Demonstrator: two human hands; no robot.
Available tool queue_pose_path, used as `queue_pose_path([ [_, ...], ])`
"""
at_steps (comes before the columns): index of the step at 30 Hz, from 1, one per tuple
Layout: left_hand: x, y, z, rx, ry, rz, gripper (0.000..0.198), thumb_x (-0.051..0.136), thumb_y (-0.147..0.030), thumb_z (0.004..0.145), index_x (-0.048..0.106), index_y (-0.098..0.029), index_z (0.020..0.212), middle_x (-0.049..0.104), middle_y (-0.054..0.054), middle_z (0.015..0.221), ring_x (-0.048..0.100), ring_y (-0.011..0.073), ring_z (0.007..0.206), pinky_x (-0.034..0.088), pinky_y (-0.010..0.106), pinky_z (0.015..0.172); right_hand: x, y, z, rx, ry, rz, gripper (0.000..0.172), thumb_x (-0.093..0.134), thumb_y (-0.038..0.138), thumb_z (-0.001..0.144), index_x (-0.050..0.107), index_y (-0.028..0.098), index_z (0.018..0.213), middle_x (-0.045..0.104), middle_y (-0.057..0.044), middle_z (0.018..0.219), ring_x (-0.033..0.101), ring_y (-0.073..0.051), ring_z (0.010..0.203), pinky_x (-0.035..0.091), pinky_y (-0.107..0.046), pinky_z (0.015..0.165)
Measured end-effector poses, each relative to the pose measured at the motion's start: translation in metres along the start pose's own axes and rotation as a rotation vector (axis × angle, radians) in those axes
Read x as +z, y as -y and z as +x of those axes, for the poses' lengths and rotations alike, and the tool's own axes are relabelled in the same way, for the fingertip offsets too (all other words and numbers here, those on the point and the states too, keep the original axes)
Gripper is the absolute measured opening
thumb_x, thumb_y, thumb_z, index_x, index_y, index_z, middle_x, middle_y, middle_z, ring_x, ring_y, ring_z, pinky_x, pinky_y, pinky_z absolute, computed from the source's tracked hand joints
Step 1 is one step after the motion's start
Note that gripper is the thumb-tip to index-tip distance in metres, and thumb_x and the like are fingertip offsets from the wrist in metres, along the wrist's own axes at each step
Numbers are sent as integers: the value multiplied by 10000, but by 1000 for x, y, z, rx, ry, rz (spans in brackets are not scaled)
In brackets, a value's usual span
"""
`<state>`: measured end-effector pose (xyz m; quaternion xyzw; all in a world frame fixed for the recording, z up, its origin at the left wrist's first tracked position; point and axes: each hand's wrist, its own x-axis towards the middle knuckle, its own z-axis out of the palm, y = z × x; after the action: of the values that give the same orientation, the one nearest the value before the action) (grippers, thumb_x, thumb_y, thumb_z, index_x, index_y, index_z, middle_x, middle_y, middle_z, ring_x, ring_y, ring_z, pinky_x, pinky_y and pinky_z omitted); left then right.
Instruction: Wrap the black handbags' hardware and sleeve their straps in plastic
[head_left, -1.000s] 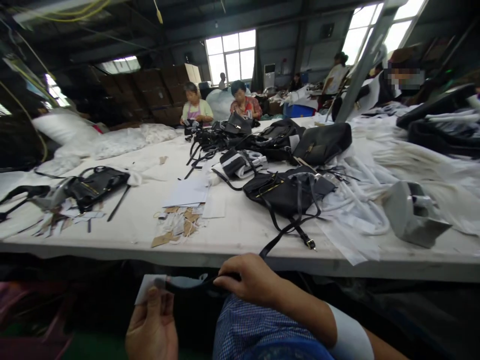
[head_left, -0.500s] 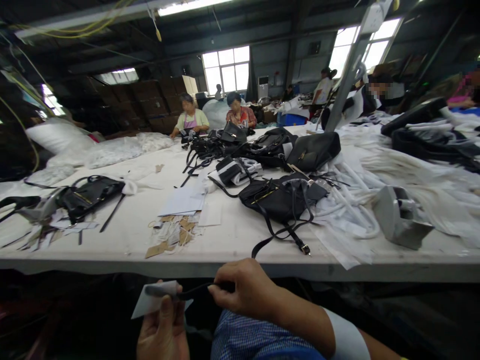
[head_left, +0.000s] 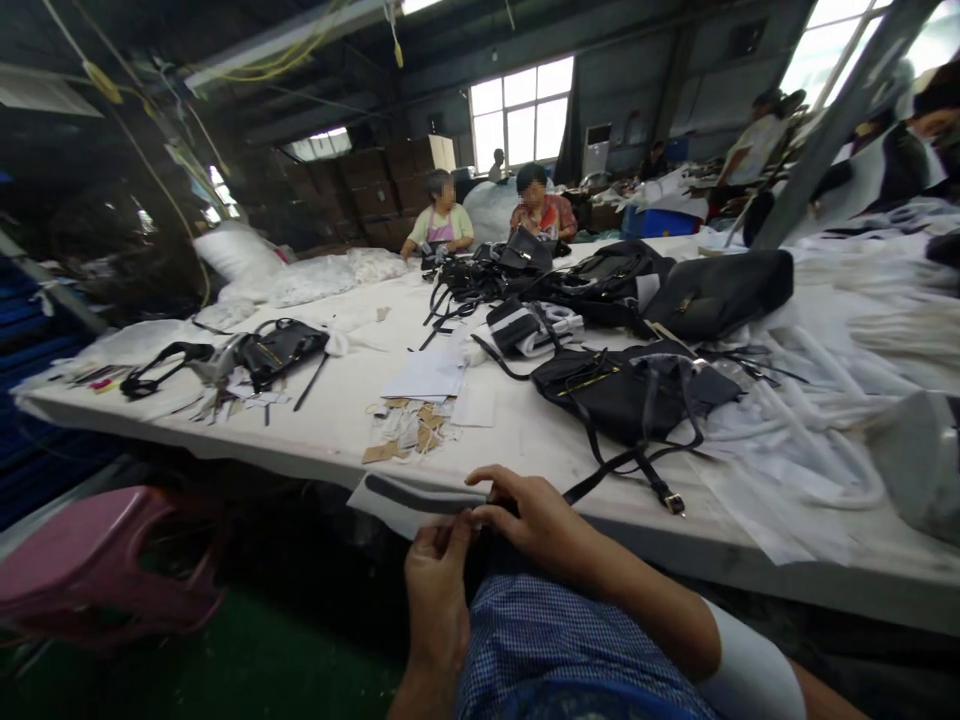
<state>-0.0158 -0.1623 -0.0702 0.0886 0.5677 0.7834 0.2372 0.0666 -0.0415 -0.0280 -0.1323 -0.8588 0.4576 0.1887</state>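
Note:
A dark strap (head_left: 390,488) lies along a sheet of thin white paper (head_left: 375,508), which is partly folded round it. My left hand (head_left: 439,580) is closed, pinching the paper-wrapped strap near its right part from below. On the right end, my right hand (head_left: 536,515) grips the same strap, with thumb and fingertips close to the left fingertips. Both hands are at the front edge of the table, above my lap. The strap's right end is hidden by the fingers. Just beyond them, a black handbag (head_left: 622,390) rests with its buckled strap hanging toward the edge.
White paper sheets (head_left: 427,372) and brown tags with strings (head_left: 409,425) lie on the white table (head_left: 337,420). Another black bag (head_left: 285,350) is at left, more bags behind. A pink stool (head_left: 90,560) stands lower left. Two people sit across the table.
My view has turned left, bringing the pink stool into sight. My hands have come together, and the paper with the strap is now stretched out longer to the left.

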Motion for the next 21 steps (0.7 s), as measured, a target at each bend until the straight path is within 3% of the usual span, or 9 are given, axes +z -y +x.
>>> queue_pose_path([
  [3, -10, -5, -4, -77, 187, 214, 286, 740, -373, 713, 711, -138, 874, 718, 87, 875, 670, 217, 836, 555, 260, 704, -8, -5, 1, -14, 22, -95, 140, 584, 301, 873, 656, 219, 960, 697, -4, 770, 615, -140, 692, 399, -219, 633],
  [6, -30, -23, -5, -100, 299, 505, 240, 802, -367, 623, 731, -170, 740, 704, 62, 681, 648, 205, 606, 521, 232, 497, -19, -4, 1, -77, 46, -263, 145, 584, 307, 874, 683, 215, 927, 714, -23, 827, 636, -153, 748, 401, -220, 653],
  [8, -41, -40, 2, 61, 165, 606, 251, 827, -332, 581, 740, -211, 783, 716, 43, 731, 648, 190, 623, 517, 203, 518, -26, 3, 2, -151, 127, -348, 141, 595, 302, 866, 687, 224, 941, 720, -22, 861, 644, -153, 780, 398, -212, 652],
  [10, -45, -56, 12, 269, 180, 704, 405, 820, -351, 581, 722, -256, 962, 714, 32, 1012, 655, 223, 890, 537, 203, 661, -30, 13, 6, -234, 211, -398, 149, 591, 302, 867, 677, 237, 969, 719, -12, 870, 646, -145, 783, 389, -202, 628],
  [12, -42, -68, 22, 329, 400, 849, 399, 746, -442, 660, 696, -276, 1019, 695, 16, 1075, 629, 230, 983, 530, 218, 727, -31, 23, 12, -298, 248, -449, 151, 571, 291, 876, 664, 237, 982, 713, -8, 860, 641, -140, 765, 378, -201, 599],
  [13, -40, -71, 26, 290, 544, 923, 334, 672, -496, 725, 701, -265, 963, 715, 17, 970, 648, 218, 898, 526, 220, 693, -31, 27, 14, -319, 249, -478, 147, 563, 287, 879, 660, 233, 975, 709, -9, 848, 637, -141, 754, 375, -207, 589],
  [16, -39, -75, 34, 97, 795, 1048, 448, 434, -582, 856, 650, -214, 720, 622, -3, 579, 572, 144, 527, 460, 199, 522, -30, 28, 13, -394, 130, -494, 170, 561, 316, 884, 646, 213, 990, 702, -36, 891, 622, -161, 796, 402, -240, 653],
  [19, -48, -76, 38, 4, 726, 1049, 551, 377, -654, 842, 578, -190, 624, 545, -8, 513, 484, 114, 456, 398, 191, 469, -26, 12, -4, -336, -191, -296, 247, 529, 395, 905, 645, 191, 982, 685, -79, 959, 591, -187, 890, 409, -292, 794],
  [21, -56, -76, 38, -71, 679, 1018, 582, 377, -695, 815, 559, -183, 606, 519, -8, 501, 449, 108, 447, 375, 192, 454, -20, -4, -20, -81, -307, -32, 364, 468, 464, 922, 660, 168, 833, 674, -80, 820, 584, -179, 794, 423, -289, 738],
])
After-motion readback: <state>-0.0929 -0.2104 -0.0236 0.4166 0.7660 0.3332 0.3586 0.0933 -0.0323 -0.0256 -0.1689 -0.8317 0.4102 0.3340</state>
